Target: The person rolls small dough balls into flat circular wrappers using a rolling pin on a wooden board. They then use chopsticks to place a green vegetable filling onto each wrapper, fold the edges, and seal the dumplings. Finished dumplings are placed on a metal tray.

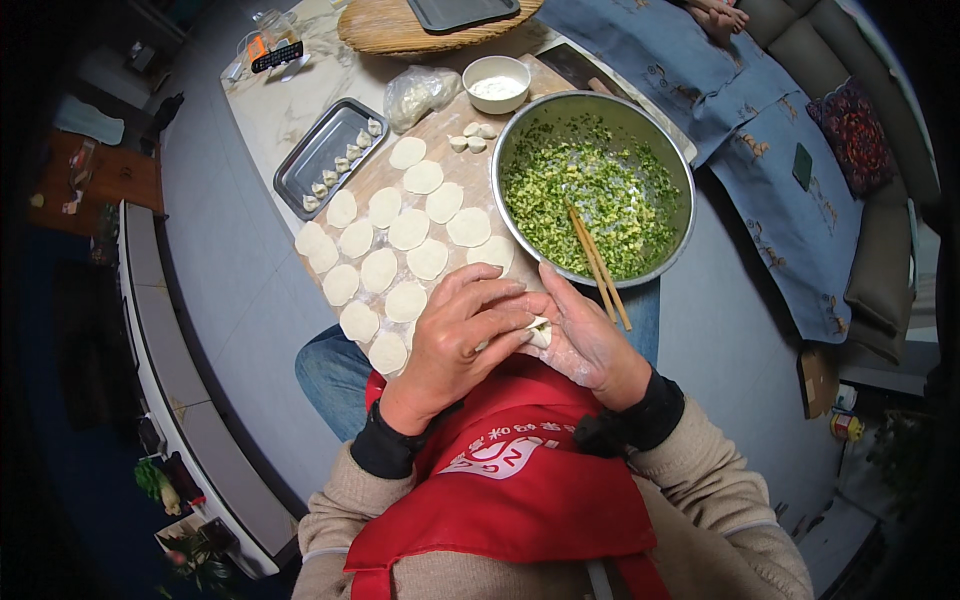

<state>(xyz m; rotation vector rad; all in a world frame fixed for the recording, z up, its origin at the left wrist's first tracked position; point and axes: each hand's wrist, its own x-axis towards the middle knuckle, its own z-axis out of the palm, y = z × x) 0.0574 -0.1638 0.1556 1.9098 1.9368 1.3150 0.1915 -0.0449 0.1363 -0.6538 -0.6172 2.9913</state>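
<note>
Between my hands, in front of the red apron, is a dough wrapper (538, 331) folded around a little green filling. My left hand (472, 322) pinches its edge with the fingertips, and my right hand (589, 334) cradles it from the other side. Round flat dough wrappers (409, 229) lie in rows on the floured wooden board (480, 161). Beyond my right hand stands a large steel bowl (686, 225) of chopped green and yellow filling (592, 195). Wooden chopsticks (598, 266) lean in it, their ends over the near rim. Several small dumplings (342, 164) line one side of the dark metal tray (300, 157).
Small dough pieces (471, 139), a bowl of flour (496, 84) and a plastic bag (420, 97) are near the board's far end. Farther back are a round woven mat (367, 30) and a remote control (277, 57). Another person's feet (718, 21) rest on the covered sofa at upper right.
</note>
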